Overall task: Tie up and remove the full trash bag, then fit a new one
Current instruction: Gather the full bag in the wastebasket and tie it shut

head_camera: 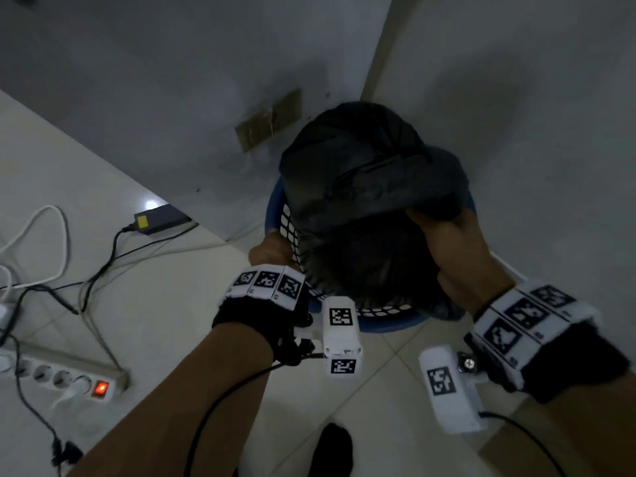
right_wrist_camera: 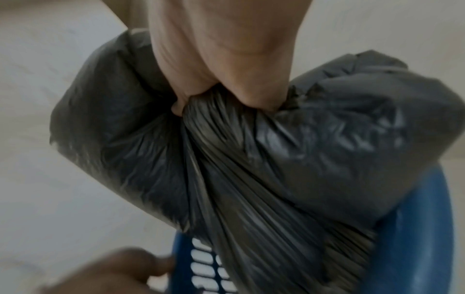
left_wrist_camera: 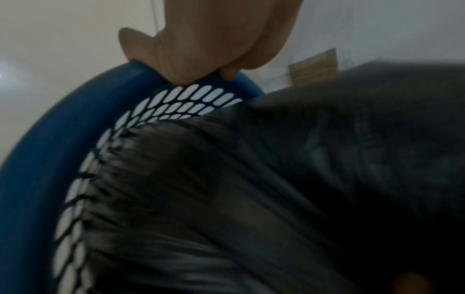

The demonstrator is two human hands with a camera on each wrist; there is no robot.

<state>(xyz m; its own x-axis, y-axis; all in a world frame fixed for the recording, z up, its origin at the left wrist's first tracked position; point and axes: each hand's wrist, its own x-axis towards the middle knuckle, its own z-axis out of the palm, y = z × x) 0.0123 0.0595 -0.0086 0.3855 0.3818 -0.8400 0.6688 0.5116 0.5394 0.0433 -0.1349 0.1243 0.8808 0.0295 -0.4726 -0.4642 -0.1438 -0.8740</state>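
Observation:
A black trash bag bulges out of a blue perforated bin that stands in the corner of the room. My right hand grips the bag's gathered neck in a fist above the bin, with loose plastic billowing round the fist. My left hand holds the bin's blue rim on its left side, fingers curled over the edge. The bag is stretched taut below the rim. The bag's contents are hidden.
White walls meet right behind the bin, with a taped brown patch on the left one. A power strip with a red switch, a grey adapter and several cables lie on the tiled floor at the left.

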